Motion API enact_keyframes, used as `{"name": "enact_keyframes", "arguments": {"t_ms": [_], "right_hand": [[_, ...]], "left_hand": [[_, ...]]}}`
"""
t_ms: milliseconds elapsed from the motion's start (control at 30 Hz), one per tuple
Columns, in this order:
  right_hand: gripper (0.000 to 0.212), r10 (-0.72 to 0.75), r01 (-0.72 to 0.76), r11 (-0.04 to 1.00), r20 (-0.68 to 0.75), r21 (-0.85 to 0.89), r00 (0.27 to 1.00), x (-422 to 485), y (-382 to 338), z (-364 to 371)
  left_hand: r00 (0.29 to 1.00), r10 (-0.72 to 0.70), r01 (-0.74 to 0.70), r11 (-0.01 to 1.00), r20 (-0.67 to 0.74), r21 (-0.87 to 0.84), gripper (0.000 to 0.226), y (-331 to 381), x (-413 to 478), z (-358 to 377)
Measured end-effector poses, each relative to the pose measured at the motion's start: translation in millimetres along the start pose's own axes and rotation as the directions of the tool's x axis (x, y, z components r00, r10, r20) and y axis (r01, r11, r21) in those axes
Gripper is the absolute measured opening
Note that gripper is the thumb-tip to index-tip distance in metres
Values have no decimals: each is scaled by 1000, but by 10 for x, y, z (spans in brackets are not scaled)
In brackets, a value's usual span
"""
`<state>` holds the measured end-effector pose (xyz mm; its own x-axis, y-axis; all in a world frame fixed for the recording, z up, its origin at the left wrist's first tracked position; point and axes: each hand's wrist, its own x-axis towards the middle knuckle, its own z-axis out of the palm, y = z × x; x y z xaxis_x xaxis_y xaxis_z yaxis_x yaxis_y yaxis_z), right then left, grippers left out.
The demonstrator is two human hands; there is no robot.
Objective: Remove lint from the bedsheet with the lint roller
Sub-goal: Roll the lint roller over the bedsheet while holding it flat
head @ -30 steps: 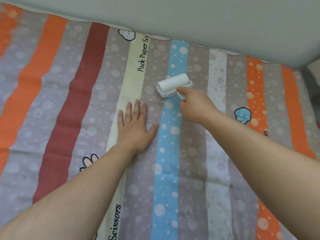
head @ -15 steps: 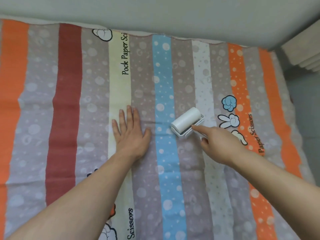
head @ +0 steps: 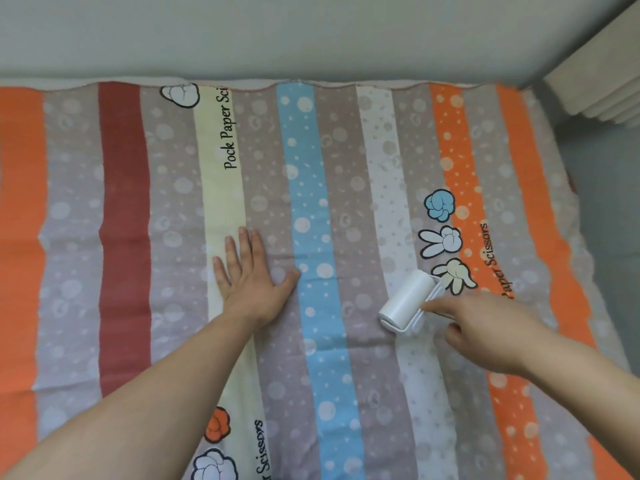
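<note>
Right hand [head: 485, 329], fingers gripping its handle, has drawn the lint roller [head: 407, 299] toward four o'clock; left hand [head: 251, 285], fingers straight, pins the bedsheet [head: 311, 161]; another strip likely cleaned

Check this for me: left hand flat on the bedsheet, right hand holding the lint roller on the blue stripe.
Wrong stripe: the head view shows the lint roller on the white dotted stripe, right of the blue stripe. The rest holds: left hand flat on the bedsheet, right hand holding it.
</note>
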<state>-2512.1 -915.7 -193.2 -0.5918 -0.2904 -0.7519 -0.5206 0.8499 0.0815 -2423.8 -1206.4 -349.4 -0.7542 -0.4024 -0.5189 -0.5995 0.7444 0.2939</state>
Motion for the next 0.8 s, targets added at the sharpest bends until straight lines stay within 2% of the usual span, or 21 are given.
{"name": "enact_keyframes", "arguments": {"t_ms": [233,300,367,433,500,633,733,800], "right_hand": [[48,-12,4,998,140,61,990,-350,287,-485],[49,-29,21,988,53,151,998,-256,121,-646],[52,-69,101,956,-124,275,990,-13,-164,-731],[55,-109,213,919,-304,333,946,325,-525,-717],[58,-124,278,891,-397,358,909,695,-913,-682],[62,-155,331,877,-448,348,881,1252,-1536,-698],[59,-164,304,895,-393,327,905,1417,-1666,-659],[59,-161,297,901,-391,317,906,1421,-1648,-598]], "left_hand": [[999,42,-42,999,10,-8,102,-22,3,-3],[997,79,-79,997,-26,-19,96,-86,-25,-51],[990,104,-104,995,-97,13,88,-167,-66,-128],[985,51,-45,998,-164,41,87,-273,-100,-191],[986,-27,38,997,-165,65,90,-362,-90,-251],[997,-56,60,995,-55,80,89,-469,17,-284],[998,-53,52,998,-23,-17,81,-506,53,-262],[998,-58,58,998,-20,-13,78,-516,72,-240]]}}
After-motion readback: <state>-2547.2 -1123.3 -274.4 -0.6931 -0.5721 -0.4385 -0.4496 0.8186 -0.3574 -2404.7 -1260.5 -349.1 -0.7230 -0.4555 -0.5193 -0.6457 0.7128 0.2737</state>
